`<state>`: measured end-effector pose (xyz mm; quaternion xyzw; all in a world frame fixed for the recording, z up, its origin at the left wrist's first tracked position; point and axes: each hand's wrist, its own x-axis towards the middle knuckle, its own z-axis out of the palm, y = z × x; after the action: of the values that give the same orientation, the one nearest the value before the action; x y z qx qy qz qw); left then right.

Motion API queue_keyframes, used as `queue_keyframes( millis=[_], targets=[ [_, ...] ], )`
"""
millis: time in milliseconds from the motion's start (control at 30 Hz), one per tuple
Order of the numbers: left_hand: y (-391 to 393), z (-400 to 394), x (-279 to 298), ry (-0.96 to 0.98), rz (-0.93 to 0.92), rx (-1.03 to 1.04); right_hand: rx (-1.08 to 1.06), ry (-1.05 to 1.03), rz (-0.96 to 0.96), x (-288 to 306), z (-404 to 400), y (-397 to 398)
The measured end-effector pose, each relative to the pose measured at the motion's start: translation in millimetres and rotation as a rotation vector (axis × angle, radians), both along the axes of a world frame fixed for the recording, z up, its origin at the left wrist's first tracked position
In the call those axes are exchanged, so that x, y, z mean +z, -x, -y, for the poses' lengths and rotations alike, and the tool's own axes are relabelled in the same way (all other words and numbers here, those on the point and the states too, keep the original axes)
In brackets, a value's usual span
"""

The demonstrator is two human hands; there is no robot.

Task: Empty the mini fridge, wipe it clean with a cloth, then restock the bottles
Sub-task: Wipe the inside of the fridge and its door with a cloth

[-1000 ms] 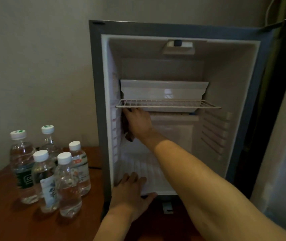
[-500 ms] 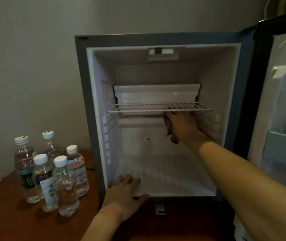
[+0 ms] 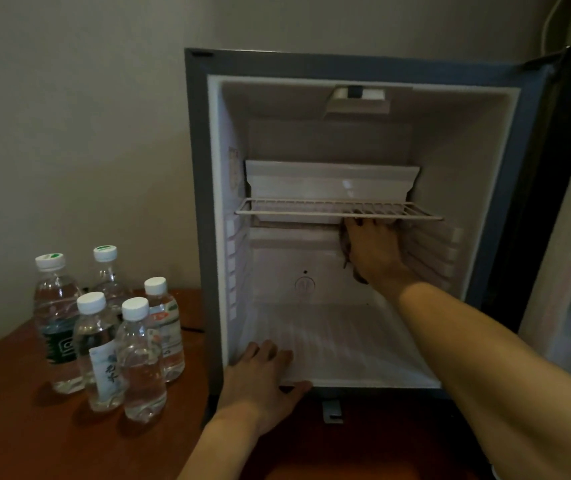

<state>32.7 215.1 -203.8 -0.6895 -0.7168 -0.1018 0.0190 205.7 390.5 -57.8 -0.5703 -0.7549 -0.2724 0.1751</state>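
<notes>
Beside mini fridge (image 3: pixel 196 202), bottles (image 3: pixel 111 327) on wooden table (image 3: pixel 17 438)

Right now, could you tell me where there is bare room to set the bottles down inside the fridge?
The fridge floor lies bare between the left hand at its front left corner and the right wall. The wire shelf is bare on top. Just under its right end it is crowded: the right hand presses a cloth there. The bottles cluster outside on the table.

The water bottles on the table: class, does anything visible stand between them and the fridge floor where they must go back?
Yes. The left hand rests flat on the front left edge of the fridge floor, on the side nearest the bottles. The right hand presses a cloth under the wire shelf, its forearm crossing the opening.
</notes>
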Motion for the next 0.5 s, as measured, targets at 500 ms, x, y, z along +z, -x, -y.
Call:
queue_keyframes(
  millis=[500],
  targets=[
    [0.9,-4.2,2.1,0.092,0.048,0.005,0.341,-0.048,0.011,3.8,29.9,132.9]
  ],
)
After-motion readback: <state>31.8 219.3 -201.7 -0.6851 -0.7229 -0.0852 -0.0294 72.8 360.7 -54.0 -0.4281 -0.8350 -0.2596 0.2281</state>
